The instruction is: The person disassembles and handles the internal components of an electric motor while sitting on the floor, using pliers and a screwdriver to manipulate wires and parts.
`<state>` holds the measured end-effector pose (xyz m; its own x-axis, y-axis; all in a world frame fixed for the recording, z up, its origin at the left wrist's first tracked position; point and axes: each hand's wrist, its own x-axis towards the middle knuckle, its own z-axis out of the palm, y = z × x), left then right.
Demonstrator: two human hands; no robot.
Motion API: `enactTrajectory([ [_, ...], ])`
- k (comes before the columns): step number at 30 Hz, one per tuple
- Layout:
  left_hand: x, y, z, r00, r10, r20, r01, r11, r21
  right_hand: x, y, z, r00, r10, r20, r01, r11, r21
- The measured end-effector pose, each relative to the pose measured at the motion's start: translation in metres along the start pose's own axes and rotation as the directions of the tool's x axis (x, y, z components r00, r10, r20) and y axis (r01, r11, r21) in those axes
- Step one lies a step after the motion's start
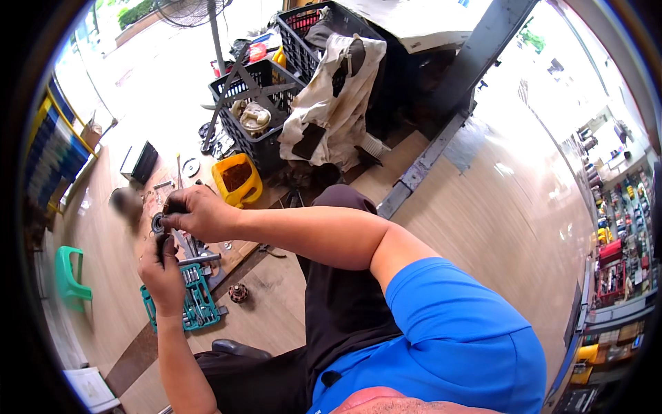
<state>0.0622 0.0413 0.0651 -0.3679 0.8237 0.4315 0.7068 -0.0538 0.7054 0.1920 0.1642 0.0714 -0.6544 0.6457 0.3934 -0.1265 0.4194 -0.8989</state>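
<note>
My right hand (201, 214) reaches across from the right and pinches a dark metal ring (158, 222) that looks like a bearing. Just below it, my left hand (163, 274) has its fingers curled up against the ring's lower side; how far they wrap it is partly hidden. Fingertips of both hands are blackened. Beneath them lies a brown board (236, 257) with scattered tools, including a metal bar (200, 259). A teal socket set case (198, 298) lies open beside my left wrist. Near it on the floor sits a small copper-wound rotor (238, 293).
A yellow cut-open jug (238, 181) with rusty-brown contents stands beyond my right wrist. Behind it are black crates (265, 141) and a stained cloth (334, 103). A grey metal post (441, 145) slants at right. A green stool (71, 274) stands left; pliers (273, 252) lie nearby.
</note>
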Motion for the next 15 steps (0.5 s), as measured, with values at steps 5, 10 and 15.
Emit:
enactTrajectory([
  [5, -0.003, -0.011, 0.000, 0.998, 0.031, -0.047, -0.033, 0.998, -0.045, 0.002, -0.008, -0.002, 0.999, 0.008, 0.051, -0.014, 0.992, 0.122],
  [10, -0.003, -0.021, -0.002, 0.979, -0.185, 0.090, 0.205, 0.896, -0.393, 0.004, -0.015, -0.008, 0.992, 0.038, 0.124, -0.063, 0.977, 0.203],
  [15, 0.002, -0.029, -0.003, 0.888, -0.275, 0.368, 0.459, 0.552, -0.696, 0.002, -0.015, -0.006, 0.998, 0.026, 0.057, -0.040, 0.967, 0.251],
])
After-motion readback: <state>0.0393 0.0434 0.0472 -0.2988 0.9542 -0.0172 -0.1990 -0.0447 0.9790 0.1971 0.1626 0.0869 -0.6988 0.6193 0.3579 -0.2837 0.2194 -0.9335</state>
